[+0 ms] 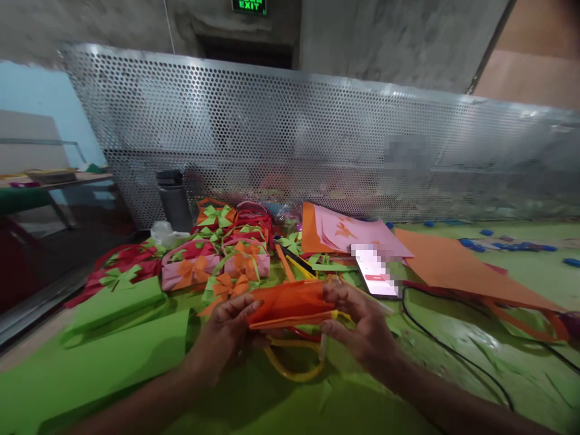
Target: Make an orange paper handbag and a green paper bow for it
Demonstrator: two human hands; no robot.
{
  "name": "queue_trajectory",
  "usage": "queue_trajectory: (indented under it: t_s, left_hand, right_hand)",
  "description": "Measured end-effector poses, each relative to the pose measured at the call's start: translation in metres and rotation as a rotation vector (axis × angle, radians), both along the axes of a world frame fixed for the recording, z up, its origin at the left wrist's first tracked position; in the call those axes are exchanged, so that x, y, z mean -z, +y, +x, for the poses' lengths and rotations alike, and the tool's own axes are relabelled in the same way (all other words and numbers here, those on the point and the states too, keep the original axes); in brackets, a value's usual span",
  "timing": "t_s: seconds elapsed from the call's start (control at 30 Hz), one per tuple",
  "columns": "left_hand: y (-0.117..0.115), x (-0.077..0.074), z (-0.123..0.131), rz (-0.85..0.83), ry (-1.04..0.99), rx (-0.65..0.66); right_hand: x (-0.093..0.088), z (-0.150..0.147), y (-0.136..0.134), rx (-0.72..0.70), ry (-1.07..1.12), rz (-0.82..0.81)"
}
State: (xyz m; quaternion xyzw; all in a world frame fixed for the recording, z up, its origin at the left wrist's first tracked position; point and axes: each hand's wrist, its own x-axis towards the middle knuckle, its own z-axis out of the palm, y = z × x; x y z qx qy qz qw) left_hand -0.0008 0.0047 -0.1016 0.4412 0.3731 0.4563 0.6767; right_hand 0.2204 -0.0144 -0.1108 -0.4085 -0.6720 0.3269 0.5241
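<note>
Both my hands hold a folded orange paper piece (292, 304) just above the green table (453, 368). My left hand (226, 335) pinches its left end with fingers closed. Gripping the right end is my right hand (362, 326), fingers curled round the paper. A yellow paper loop (290, 367) hangs below the orange piece, between my hands. Just beyond lie several small paper baskets with bows (217, 260) in pink, orange and green.
Green paper sheets (113, 302) lie at the left. Orange and pink sheets (362, 235) and a phone (375, 272) are behind my right hand. A black cable (453, 350) runs across the right side. A grey bottle (176, 199) stands before a perforated metal screen (317, 139).
</note>
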Motion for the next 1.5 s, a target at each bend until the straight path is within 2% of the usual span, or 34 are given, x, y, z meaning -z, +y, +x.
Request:
queue_trajectory:
  t_s: [0.13,0.3,0.5,0.67,0.97,1.07,1.3,1.4,1.5]
  left_hand:
    - [-0.003,0.000,-0.001,0.066,0.039,0.044]
    - [-0.008,-0.002,-0.001,0.096,-0.012,-0.076]
    - [-0.009,-0.002,-0.001,0.230,0.039,-0.065]
    - [-0.006,0.002,0.000,0.185,0.113,-0.144]
    - [-0.009,-0.004,-0.002,0.257,0.264,-0.180]
    - [-0.010,-0.004,-0.001,0.244,0.232,-0.160]
    - [-0.006,0.000,0.000,0.139,0.171,-0.147]
    - [-0.002,0.003,-0.001,0.067,0.190,-0.104]
    - [-0.001,0.003,-0.001,0.068,0.194,-0.031]
  right_hand:
    - [0.008,-0.001,0.003,0.038,-0.030,-0.081]
    - [0.005,0.000,0.003,0.019,0.017,-0.084]
    - [0.007,0.000,0.004,0.092,0.029,-0.076]
    - [0.005,-0.002,0.001,0.062,0.005,-0.040]
    - [0.000,-0.008,-0.003,-0.045,0.181,-0.141]
    - [-0.001,-0.009,-0.004,-0.052,0.232,-0.164]
    - [-0.003,-0.010,-0.003,0.050,0.285,-0.191]
    - [-0.003,-0.009,-0.003,0.033,0.314,-0.185]
    - [-0.003,-0.009,-0.004,-0.001,0.321,-0.204]
